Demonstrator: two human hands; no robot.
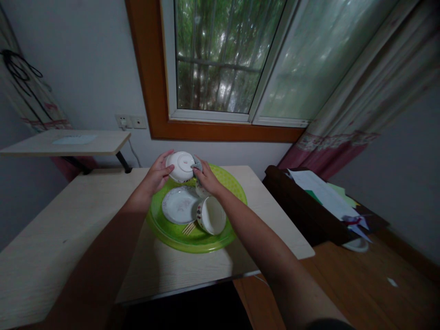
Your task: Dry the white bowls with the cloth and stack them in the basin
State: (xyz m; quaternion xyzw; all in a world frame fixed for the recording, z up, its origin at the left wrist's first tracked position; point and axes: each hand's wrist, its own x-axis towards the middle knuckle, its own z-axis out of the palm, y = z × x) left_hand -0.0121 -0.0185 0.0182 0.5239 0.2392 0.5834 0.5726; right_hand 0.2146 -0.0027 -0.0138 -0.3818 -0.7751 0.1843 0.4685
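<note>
My left hand (159, 172) grips the left side of a small white bowl (180, 167), whose underside faces me. Bunched in the fingers of my right hand (205, 175) is a grey cloth (197, 163), pressed to the bowl's right edge. Both hands are above a round green tray (172, 241). On it lies a white plate (180, 205) with a faint pattern. A larger white bowl (213, 216) rests tilted beside the plate, its mouth toward me. Several chopsticks (189, 228) lie near it. Another patterned dish (201, 189) is partly hidden behind my right hand.
The tray stands on a pale wooden table (92, 220). A raised shelf (68, 143) occupies its back left. To the right is a dark cabinet (292, 201) with papers (319, 192) on top. A window (223, 59) is behind the table.
</note>
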